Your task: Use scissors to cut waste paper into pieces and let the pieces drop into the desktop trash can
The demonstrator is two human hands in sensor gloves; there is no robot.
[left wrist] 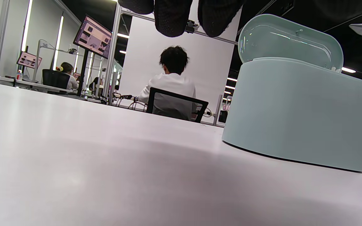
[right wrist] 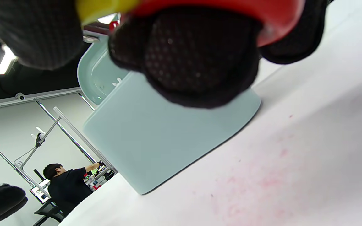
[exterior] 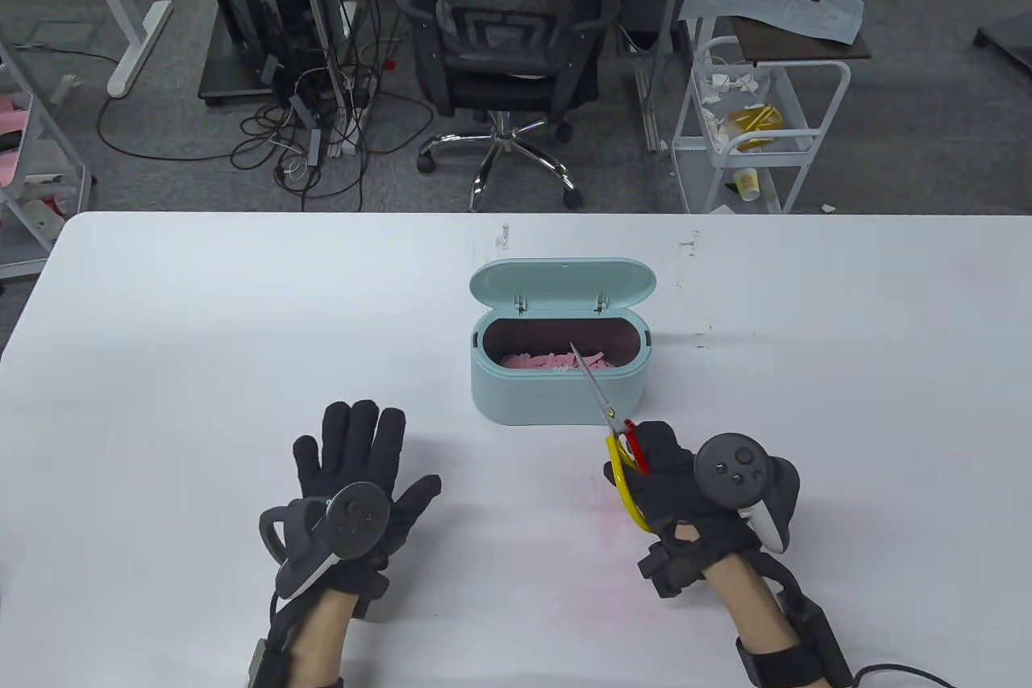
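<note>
A pale blue desktop trash can (exterior: pixel 556 398) stands mid-table with its lid (exterior: pixel 562 282) tipped back. Pink paper pieces (exterior: pixel 548 360) lie inside it. My right hand (exterior: pixel 673 470) grips scissors (exterior: pixel 614 430) by their red and yellow handles. The closed blades point up-left over the can's front rim. My left hand (exterior: pixel 355 454) lies flat on the table, fingers spread, left of the can and holding nothing. The can (left wrist: pixel 297 110) fills the right of the left wrist view. In the right wrist view my gloved fingers (right wrist: pixel 196 56) wrap the red handle (right wrist: pixel 262 15) in front of the can (right wrist: pixel 156 135).
The white table (exterior: pixel 201 365) carries a faint pink stain (exterior: pixel 605 535) under my right hand. Beyond its far edge stand an office chair (exterior: pixel 508 35), a white cart (exterior: pixel 750 123) and cables on the floor.
</note>
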